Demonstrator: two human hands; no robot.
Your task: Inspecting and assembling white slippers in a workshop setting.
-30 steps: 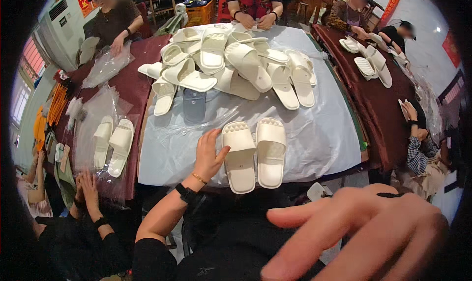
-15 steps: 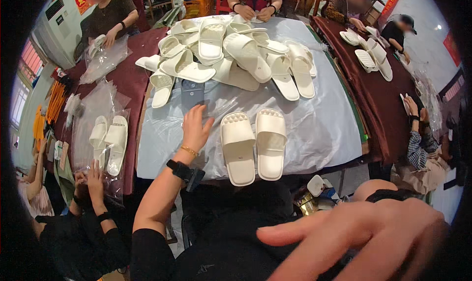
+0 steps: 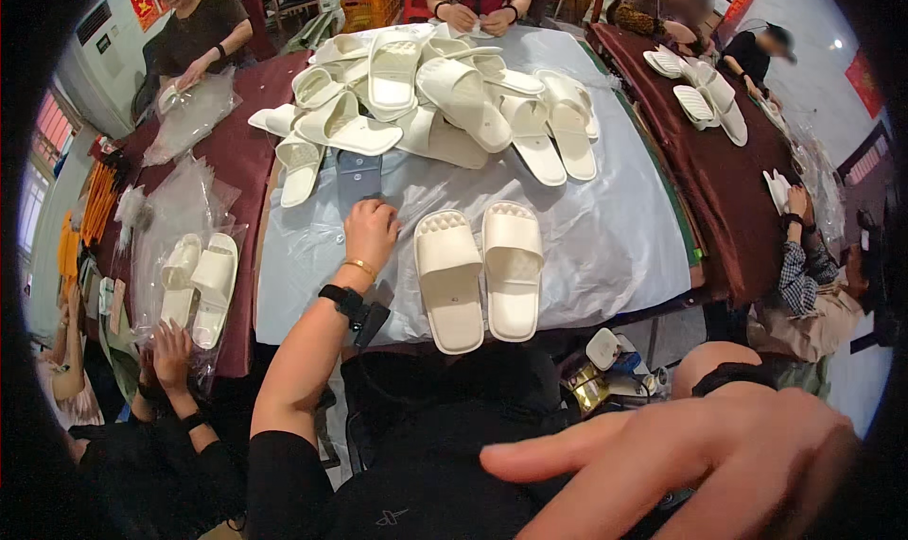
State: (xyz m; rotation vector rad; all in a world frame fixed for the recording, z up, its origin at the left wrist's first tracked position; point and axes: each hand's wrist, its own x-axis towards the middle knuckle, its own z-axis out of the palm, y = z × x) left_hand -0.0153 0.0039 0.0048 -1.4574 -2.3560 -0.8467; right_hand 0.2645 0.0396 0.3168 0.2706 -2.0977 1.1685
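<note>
On the table before me a pair of cream slide slippers point(image 3: 512, 299) lies side by side, toe ends away from me. To their left, my left hand point(image 3: 369, 233) rests on the pale plastic sheet with its fingers curled together. Whatever may be between those fingertips is too small or hidden to make out. Just beyond them is a flat grey-blue piece point(image 3: 359, 176) with round marks, partly under the slipper pile point(image 3: 352, 129). Large in the foreground, my right hand point(image 3: 681, 460) is raised close to the camera, thumb and fingers stretched out, holding nothing visible.
Co-workers stand or sit around. At the left, a person's hands point(image 3: 173, 351) are by bagged slippers point(image 3: 214, 285) on a maroon-covered table point(image 3: 248, 181). More slippers point(image 3: 721, 100) lie on the right-hand maroon table. Small items point(image 3: 605, 370) sit below the front edge at right.
The fingers of my left hand have curled in from a spread pose. My right hand stays raised. The person at left has shifted their hands and the bagged slippers.
</note>
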